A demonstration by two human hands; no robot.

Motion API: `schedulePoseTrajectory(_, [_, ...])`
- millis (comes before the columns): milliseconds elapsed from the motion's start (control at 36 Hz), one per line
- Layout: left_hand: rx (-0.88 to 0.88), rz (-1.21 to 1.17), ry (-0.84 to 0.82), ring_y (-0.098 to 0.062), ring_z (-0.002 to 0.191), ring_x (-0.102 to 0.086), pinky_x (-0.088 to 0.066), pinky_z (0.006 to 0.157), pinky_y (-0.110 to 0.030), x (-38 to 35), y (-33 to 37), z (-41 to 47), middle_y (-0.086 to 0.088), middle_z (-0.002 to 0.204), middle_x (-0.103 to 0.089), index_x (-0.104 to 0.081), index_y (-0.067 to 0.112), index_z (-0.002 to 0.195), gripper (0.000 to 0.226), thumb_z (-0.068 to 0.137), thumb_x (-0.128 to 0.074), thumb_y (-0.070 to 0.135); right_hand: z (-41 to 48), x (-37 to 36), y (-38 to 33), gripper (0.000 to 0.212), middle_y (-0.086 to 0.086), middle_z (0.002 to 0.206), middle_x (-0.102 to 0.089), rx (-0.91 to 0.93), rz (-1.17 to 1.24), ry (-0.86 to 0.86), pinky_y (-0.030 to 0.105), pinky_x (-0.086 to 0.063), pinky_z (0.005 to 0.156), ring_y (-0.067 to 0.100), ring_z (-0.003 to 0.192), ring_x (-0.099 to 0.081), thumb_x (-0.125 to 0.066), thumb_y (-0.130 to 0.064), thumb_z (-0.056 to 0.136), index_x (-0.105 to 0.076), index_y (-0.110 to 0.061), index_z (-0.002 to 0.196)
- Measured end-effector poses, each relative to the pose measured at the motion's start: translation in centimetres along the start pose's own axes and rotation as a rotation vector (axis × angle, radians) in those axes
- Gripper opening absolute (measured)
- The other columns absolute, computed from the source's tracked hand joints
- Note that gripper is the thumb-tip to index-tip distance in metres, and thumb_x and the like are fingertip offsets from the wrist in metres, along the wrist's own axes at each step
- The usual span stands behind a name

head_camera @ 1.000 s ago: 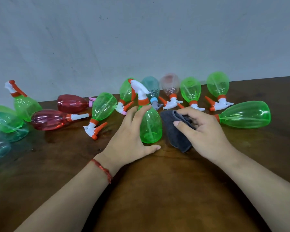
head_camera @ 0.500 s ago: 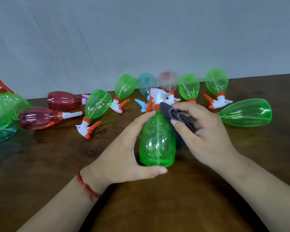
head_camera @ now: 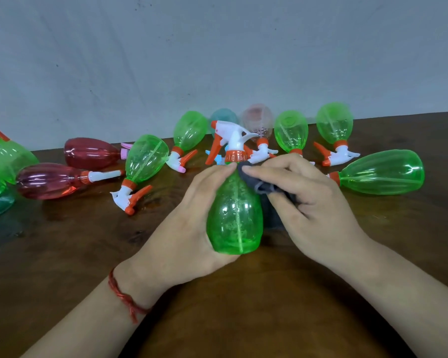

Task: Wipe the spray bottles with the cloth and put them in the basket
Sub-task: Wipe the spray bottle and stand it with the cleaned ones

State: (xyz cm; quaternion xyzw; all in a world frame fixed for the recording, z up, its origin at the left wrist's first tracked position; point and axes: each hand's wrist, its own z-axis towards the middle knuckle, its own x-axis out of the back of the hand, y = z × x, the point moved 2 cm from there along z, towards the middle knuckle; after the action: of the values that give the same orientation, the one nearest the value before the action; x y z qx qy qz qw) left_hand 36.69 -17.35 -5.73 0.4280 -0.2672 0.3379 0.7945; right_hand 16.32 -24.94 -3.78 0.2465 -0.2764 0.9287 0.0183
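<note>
Left hand (head_camera: 189,223) holds green bottle (head_camera: 234,215) tight. Right hand (head_camera: 303,200) pinches cloth (head_camera: 263,186). Rub all round, neck down.

A plain indoor room used as a simple work spot is shown; whether it belongs to a home or a workshop cannot be told. A dark brown wooden table (head_camera: 62,254) with a glossy, uneven top is bounded at its far edge by a bare, pale grey wall (head_camera: 217,47), which is marked with small scuffs and specks. Many plastic spray bottles (head_camera: 145,157) of one shape, in green, red and pale blue, are scattered across the far part of the table from left to right, most lying on their sides.
</note>
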Motion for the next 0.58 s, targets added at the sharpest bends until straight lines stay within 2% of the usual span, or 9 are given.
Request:
schedulePoseTrajectory(83, [-0.100,0.001,0.029,-0.027,0.154,-0.041,-0.036,0.126,-0.035,0.0,0.5,0.3,-0.011,0.160,-0.042,-0.034,0.002,0.161,0.112,0.073,-0.101,0.023,0.1,0.0,-0.2,0.046,0.004,0.119,-0.064,0.000,0.061,-0.047,0.020,-0.049,0.096,0.016,0.109,-0.066,-0.059,0.017,0.096,-0.073,-0.010,0.131])
schedulePoseTrajectory(194, [-0.086,0.038,0.032,-0.027,0.153,-0.042,-0.037,0.125,-0.035,0.1,0.2,0.3,-0.011,0.158,-0.042,-0.035,0.001,0.160,0.110,0.075,-0.100,0.025,-0.2,0.0,-0.4,0.046,0.003,0.124,-0.061,0.064,-0.056,-0.105,0.025,-0.053,0.096,0.011,0.111,-0.066,-0.059,0.012,0.097,-0.074,-0.014,0.131])
schedulePoseTrajectory(306, [-0.076,0.021,0.071,-0.028,0.150,-0.045,-0.037,0.124,-0.034,0.2,-0.2,0.3,-0.011,0.155,-0.045,-0.036,0.001,0.159,0.110,0.074,-0.100,0.027,-0.3,0.0,-0.7,0.047,0.002,0.124,-0.061,0.104,-0.121,-0.138,0.017,-0.049,0.097,0.000,0.112,-0.061,-0.057,0.010,0.096,-0.077,-0.017,0.128])
schedulePoseTrajectory(389, [-0.004,-0.024,0.117,-0.023,0.148,-0.047,-0.039,0.123,-0.032,0.4,-0.2,0.2,-0.006,0.154,-0.046,-0.036,0.006,0.160,0.114,0.071,-0.101,0.033,-0.4,0.0,-0.8,0.044,0.001,0.125,-0.061,0.133,-0.124,-0.177,0.013,-0.044,0.096,0.003,0.113,-0.061,-0.054,0.004,0.098,-0.078,-0.020,0.126])
schedulePoseTrajectory(500, [0.079,-0.140,0.130,-0.028,0.147,-0.051,-0.045,0.120,-0.047,0.8,-0.9,0.0,-0.008,0.158,-0.046,-0.028,0.018,0.165,0.122,0.070,-0.103,0.032,-0.5,0.2,-1.1,0.041,0.002,0.126,-0.060,0.188,-0.099,-0.216,0.024,-0.049,0.089,0.011,0.107,-0.063,-0.047,-0.006,0.103,-0.078,-0.021,0.126])
schedulePoseTrajectory(583, [0.107,-0.157,0.102,-0.025,0.147,-0.052,-0.045,0.120,-0.046,1.0,-0.8,-0.1,-0.005,0.160,-0.046,-0.023,0.025,0.167,0.124,0.072,-0.102,0.033,-0.6,0.1,-1.0,0.042,0.003,0.126,-0.060,0.211,-0.068,-0.243,0.034,-0.052,0.086,0.017,0.106,-0.064,-0.050,-0.001,0.102,-0.078,-0.021,0.126])
